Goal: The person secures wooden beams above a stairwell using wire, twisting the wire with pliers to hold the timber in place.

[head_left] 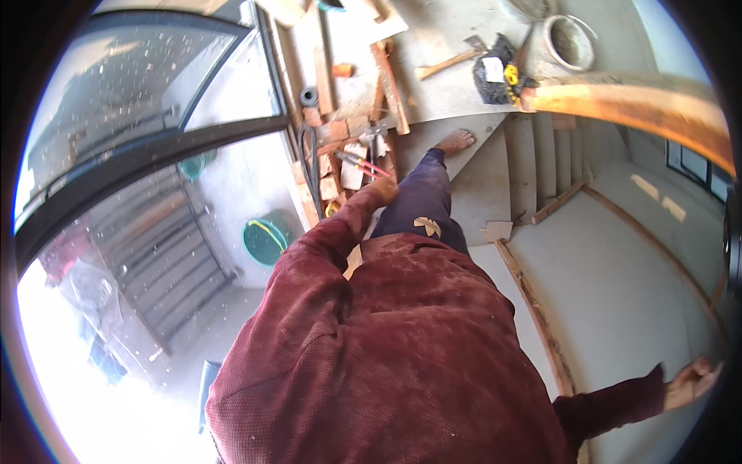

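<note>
My left hand (382, 190) is closed round the red handles of a pair of pliers (363, 164), whose jaws point away from me, beside my thigh. Under and around the tool lies a pile of broken bricks (329, 188) on a ledge by the window. A black loop of cable or strap (311, 166) lies on the same pile. My right hand (690, 382) reaches far out to the right, against the pale wall, with its fingers apart and nothing visible in them.
My bare foot (456, 141) stands on a step above descending stairs (533, 162). Behind lie a wooden-handled hatchet (448, 63), a black bag (493, 76) with a yellow tape measure (511, 74), and a bucket (569, 42). A timber beam (626, 100) crosses the right. A green bucket (264, 241) stands below left.
</note>
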The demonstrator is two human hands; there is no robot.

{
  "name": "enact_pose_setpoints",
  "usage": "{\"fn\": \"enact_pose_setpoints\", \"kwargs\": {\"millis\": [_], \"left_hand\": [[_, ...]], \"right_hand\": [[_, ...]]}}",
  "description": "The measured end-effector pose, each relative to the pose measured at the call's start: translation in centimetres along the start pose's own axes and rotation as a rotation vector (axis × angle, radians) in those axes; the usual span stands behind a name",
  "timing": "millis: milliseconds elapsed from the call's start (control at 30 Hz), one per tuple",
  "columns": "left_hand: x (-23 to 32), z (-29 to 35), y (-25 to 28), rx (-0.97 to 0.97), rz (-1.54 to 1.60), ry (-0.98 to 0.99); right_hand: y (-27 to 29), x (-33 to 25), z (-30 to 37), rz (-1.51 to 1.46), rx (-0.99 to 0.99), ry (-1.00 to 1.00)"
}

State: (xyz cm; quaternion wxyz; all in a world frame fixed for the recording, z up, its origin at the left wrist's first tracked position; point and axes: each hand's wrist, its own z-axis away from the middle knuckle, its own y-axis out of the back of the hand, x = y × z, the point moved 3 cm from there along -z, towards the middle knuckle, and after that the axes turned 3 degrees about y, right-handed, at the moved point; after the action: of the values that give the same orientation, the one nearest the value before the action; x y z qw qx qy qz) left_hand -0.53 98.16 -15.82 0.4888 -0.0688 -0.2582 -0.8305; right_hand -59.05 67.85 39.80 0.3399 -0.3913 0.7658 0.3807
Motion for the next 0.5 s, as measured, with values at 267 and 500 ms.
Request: {"fn": "enact_pose_setpoints", "kwargs": {"millis": [267, 500], "left_hand": [[-20.2, -6.1, -7.3, 0.069, 0.490, 0.353], [-14.0, -17.8, -11.4, 0.402, 0.509, 0.676]], "right_hand": [[-4.3, 28.6, 36.4, 0.540, -0.756, -1.327], [-22.0, 25.1, 43.6, 0.408, -1.277, -1.063]]}}
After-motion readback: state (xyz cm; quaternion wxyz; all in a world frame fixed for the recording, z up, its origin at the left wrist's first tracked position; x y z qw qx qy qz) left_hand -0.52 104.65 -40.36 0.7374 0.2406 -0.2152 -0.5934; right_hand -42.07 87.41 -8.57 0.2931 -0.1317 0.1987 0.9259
